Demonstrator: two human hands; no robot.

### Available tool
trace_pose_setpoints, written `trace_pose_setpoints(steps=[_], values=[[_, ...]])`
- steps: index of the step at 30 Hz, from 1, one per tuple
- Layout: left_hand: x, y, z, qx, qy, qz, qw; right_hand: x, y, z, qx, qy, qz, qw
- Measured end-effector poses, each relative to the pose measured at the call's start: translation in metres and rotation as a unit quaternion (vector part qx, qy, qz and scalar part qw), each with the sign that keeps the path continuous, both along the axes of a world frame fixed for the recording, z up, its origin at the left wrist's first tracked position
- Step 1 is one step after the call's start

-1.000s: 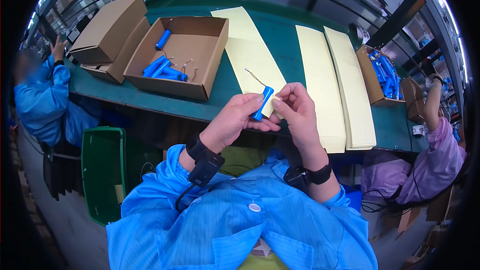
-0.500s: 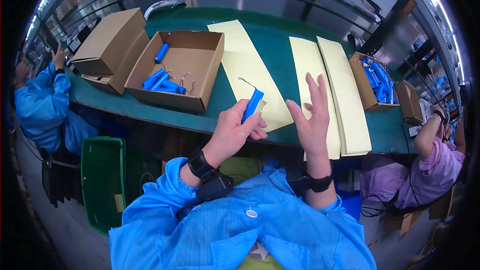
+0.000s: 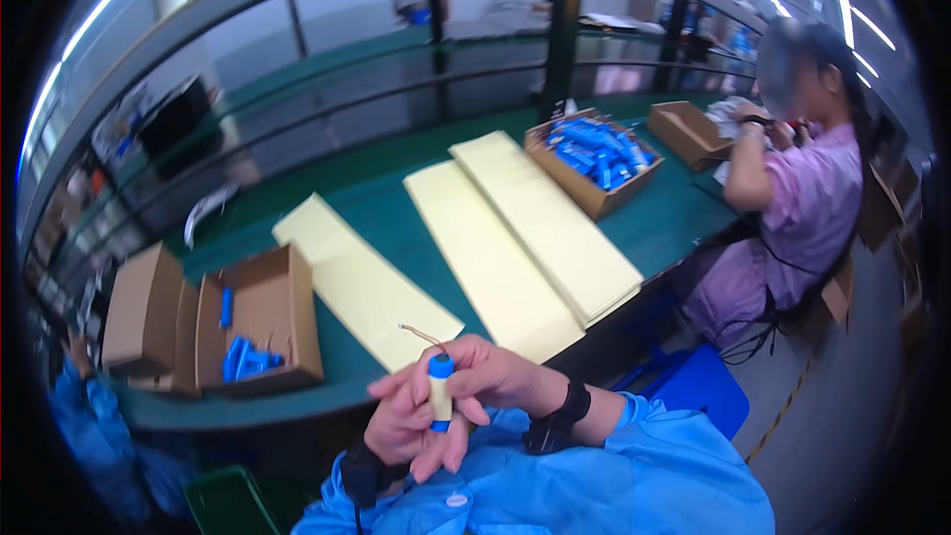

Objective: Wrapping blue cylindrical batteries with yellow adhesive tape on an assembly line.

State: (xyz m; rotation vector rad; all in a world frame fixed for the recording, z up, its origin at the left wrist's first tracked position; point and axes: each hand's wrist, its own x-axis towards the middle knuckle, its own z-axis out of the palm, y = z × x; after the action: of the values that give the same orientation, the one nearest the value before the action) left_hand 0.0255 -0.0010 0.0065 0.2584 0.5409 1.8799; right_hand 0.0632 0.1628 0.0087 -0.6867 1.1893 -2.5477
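Observation:
A blue cylindrical battery pack stands nearly upright between my hands, its thin wires and small white connector sticking up from the top. A pale yellow strip sits around its middle. My left hand is closed on the pack from the left and below. My right hand is closed around it from the right, the thumb by the yellow strip. Some fingertips are hidden behind the pack. Just beyond my hands, a long pale yellow sheet lies on the green table.
An open cardboard box with several blue packs stands left, beside brown boxes. Yellow sheets lie stacked centrally. A fuller box of packs is behind them. A person in pink works at right, near a blue stool.
The view has swung to the right. My right hand, open and apart before, has come onto the battery pack. The pack is turned more upright and now shows a yellow strip around it.

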Motion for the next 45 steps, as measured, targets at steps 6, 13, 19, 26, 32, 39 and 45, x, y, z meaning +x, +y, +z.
trace_pose_setpoints(steps=[6,13,19,26,32,39,45], values=[[-0.028,0.0,-0.003,-0.219,0.424,-0.008,0.879,0.015,0.112,0.041,0.354,0.058,-0.445,0.82],[-0.055,-0.001,-0.038,-0.238,0.343,0.26,0.871,-0.043,0.334,0.054,0.717,-0.031,-0.651,0.246],[-0.044,-0.011,-0.037,-0.256,0.365,0.272,0.853,-0.083,0.428,-0.005,0.785,-0.084,-0.494,0.364],[-0.053,-0.004,-0.04,-0.252,0.391,0.248,0.85,-0.047,0.393,0.036,0.849,0.045,-0.5,0.162],[-0.05,-0.015,-0.041,-0.214,0.35,0.275,0.869,0.003,0.118,0.039,0.65,0.145,-0.413,0.621],[-0.029,-0.066,-0.041,-0.247,0.242,0.133,0.929,-0.017,-0.022,-0.03,0.702,0.224,-0.343,0.583],[-0.013,-0.07,-0.053,-0.274,0.22,0.14,0.926,-0.011,-0.038,-0.046,0.655,0.297,-0.389,0.575]])
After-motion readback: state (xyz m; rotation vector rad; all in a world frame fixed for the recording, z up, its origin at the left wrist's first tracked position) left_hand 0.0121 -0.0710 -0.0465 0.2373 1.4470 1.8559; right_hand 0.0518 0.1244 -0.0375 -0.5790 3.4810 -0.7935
